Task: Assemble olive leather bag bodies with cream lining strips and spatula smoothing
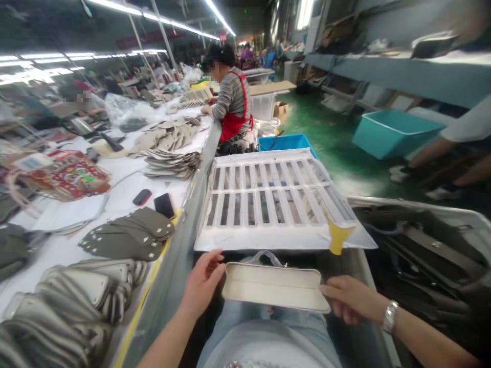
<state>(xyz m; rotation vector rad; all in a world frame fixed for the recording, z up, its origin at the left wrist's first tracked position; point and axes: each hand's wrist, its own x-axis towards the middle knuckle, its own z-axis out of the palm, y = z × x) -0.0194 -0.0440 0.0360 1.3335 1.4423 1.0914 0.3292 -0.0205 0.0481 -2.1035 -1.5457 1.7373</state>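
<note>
A cream handbag with a lengthwise seam is held above my lap, its long narrow face turned up. Behind its far edge rises a pale, clear-looking loop handle. My right hand pinches the bag's right end between thumb and fingers. At the left end is my left hand, fingers loosely curled and apart from the thumb. Its thumb tip lies close against the bag's corner; whether it touches is unclear. Just beyond the bag stands a white slatted rack with yellow tape on its near right corner.
On the left, a white-covered table carries stacked grey pieces, dark panels and a phone. A bin of dark bags stands right. Ahead, a person in a red apron works. A teal tub sits on the floor.
</note>
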